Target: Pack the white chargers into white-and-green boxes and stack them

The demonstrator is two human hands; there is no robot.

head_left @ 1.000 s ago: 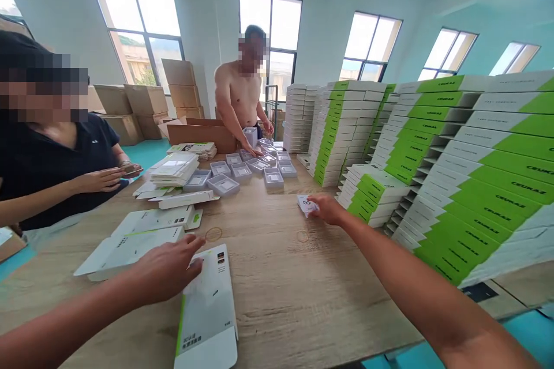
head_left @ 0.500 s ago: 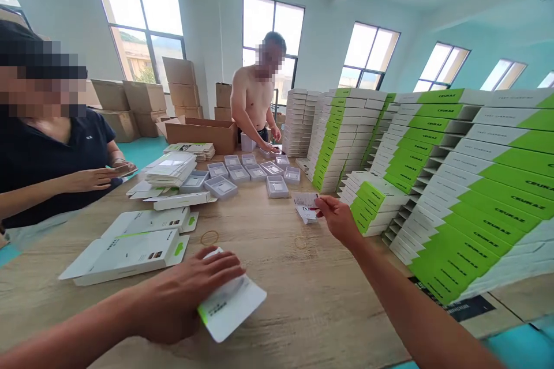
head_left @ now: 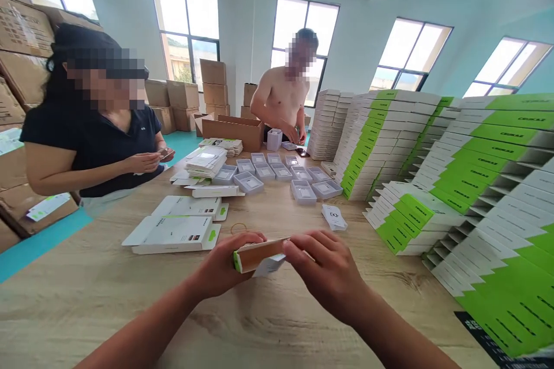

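Head view: both of the person's hands hold a folded card box (head_left: 259, 255) just above the wooden table (head_left: 86, 305), near its front edge. The box's brown inner face shows on top, a green edge marks its left end, and a white flap (head_left: 269, 266) hangs beneath it.

The left hand (head_left: 227, 262) grips the green end, its fingers (head_left: 246, 239) together and curled over the card. The right hand (head_left: 324, 271) clamps the other end, with its fingers (head_left: 303, 248) together and pressed onto the box.

Just ahead of the hands lie a rubber band (head_left: 238, 229) and two flat white boxes (head_left: 171, 234), while a small white card (head_left: 333, 217) lies to the right. Farther along the table, grey trays (head_left: 303, 191) stand in rows beside a stack of white sleeves (head_left: 206, 162).

Tall stacks of green-and-white boxes (head_left: 385, 144) rise along the right side. A co-worker (head_left: 90, 138) in a dark shirt stands at the left, holding a small dark object (head_left: 165, 153). A shirtless co-worker (head_left: 281, 98) works at the far end, both hands down among small items, beside an open carton (head_left: 231, 132).
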